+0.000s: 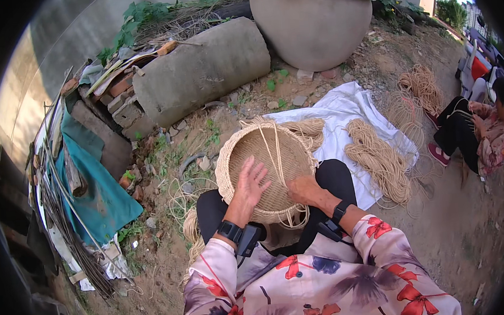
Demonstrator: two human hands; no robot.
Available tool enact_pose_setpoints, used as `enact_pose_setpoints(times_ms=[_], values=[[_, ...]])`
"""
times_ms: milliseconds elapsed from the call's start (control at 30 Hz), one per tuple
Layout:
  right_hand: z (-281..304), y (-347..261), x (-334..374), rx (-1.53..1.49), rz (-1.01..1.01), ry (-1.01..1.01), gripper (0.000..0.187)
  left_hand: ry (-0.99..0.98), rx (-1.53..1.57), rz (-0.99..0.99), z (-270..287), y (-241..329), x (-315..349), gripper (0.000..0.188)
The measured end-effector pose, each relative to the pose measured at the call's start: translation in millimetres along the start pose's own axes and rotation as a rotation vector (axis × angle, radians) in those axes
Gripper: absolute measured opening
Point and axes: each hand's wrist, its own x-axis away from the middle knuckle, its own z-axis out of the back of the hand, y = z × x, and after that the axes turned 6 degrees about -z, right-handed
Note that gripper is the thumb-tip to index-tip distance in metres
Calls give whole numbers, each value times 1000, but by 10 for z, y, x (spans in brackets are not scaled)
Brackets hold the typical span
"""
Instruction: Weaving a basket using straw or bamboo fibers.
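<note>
A round woven basket point(251, 150) with a thick braided rim rests on my lap, its mouth tilted up toward me. Over its mouth, my left hand point(249, 183) has its fingers stretched apart and grips nothing. At the basket's right side my right hand point(307, 190) is closed, with the fingers pinched on a straw-coloured cord point(277, 147). Two strands of this cord run from the far rim down across the opening to that hand. Loops of cord also hang below the near rim, between my knees.
A white cloth point(335, 107) with coiled rope point(379, 160) lies to the right. Beyond sits another person point(490, 134) beside more rope point(421, 89). A concrete cylinder point(200, 68) and large round pot point(313, 26) stand ahead. Teal cloth point(95, 184) and sticks lie left.
</note>
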Motion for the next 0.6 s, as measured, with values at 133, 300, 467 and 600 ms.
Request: enact_pose_setpoints(times_ms=[133,300,467,600], values=[[-36,-92,179,-7,134,-14,23,61,214,-152,-109,16,-108,112],[-101,-122,257,122,238,98,19,88,437,-241,-346,250,-367,106],[-219,-63,355,154,262,82,20,181,566,-257,-320,331,-362,67],[-182,-113,504,-581,230,2,27,-92,558,-261,-208,188,348,50]])
